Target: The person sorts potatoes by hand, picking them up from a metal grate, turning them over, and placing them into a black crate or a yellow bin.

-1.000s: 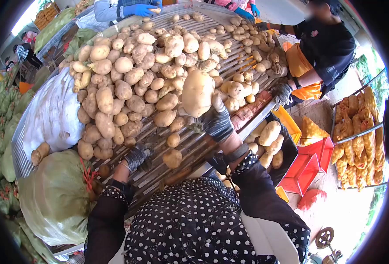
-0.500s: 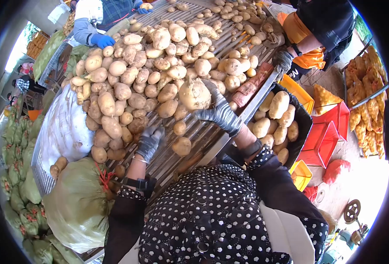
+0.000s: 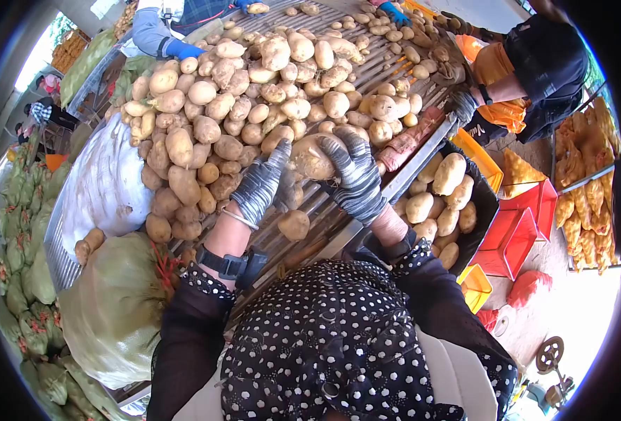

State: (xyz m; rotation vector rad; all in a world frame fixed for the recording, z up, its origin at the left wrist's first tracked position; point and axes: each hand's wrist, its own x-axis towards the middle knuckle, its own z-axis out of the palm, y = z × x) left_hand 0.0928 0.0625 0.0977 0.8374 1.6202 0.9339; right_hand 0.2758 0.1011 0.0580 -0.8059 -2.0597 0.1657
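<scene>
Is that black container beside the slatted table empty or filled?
Filled, at least partly: large potatoes lie heaped inside the black container; its depth is hidden.

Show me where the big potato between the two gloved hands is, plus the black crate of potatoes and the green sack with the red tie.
Big potato [image 3: 311,158]: head view, middle of its side.
Black crate [image 3: 484,216]: head view, its right wall.
Green sack [image 3: 114,309]: head view, middle of its bulging side.

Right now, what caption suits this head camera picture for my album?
Gloved left hand and right hand around a big potato, near the heap.
</scene>
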